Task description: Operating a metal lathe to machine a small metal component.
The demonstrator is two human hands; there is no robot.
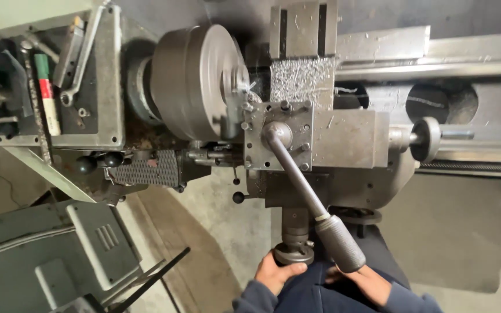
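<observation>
Concrete floor (215,226), grey and stained, is seen beneath a large metal lathe (349,139) that fills the upper part of the view. On the lathe's spindle a heavy round chuck (195,81) is mounted, and metal shavings (302,78) are heaped just behind the square tool post (276,136). From the tool post a long lever (311,200) with a knurled grip is angled down toward the person. A grey cabinet (59,249) is placed at the lower left. On the headstock top (108,87) a wrench (79,58) and a red-and-green marker (44,93) are laid side by side. A small round handwheel (293,253) is set at the carriage's front, just left of the lever's grip. The left hand (276,273) is closed on this handwheel, fingers wrapped over its rim. The right hand (366,281) is held just under the lever's knurled end; whether it is gripping cannot be told.
</observation>
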